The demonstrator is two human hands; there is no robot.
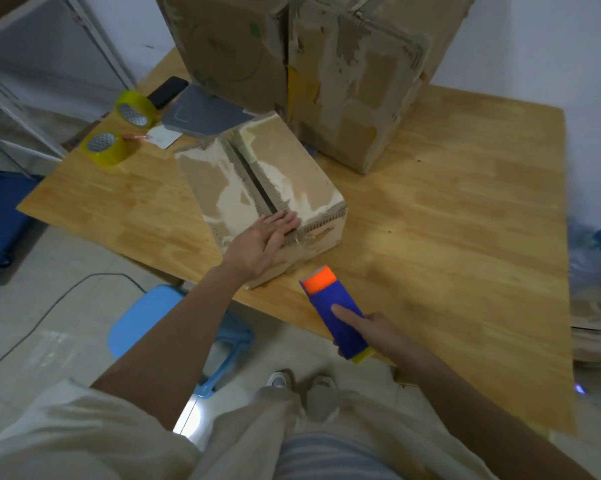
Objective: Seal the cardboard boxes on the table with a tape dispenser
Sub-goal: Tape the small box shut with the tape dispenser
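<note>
A small worn cardboard box [292, 174] lies on the wooden table [465, 209], its top flaps meeting along a dark open seam. My left hand [264, 239] rests flat with straight fingers on the near end of that seam. My right hand [378, 329] grips a blue tape dispenser [337, 313] with an orange front, held just above the table's near edge, a short way in front of the box. My index finger lies along the dispenser's top. Two large, tattered cardboard boxes [354, 74] stand behind the small one.
Two yellow tape rolls [108, 147] [134, 107] sit at the table's left end, beside a grey tablet [202, 114], a dark phone [167, 91] and a card. A blue stool [160, 320] stands below the table. A white shelf frame is at the left.
</note>
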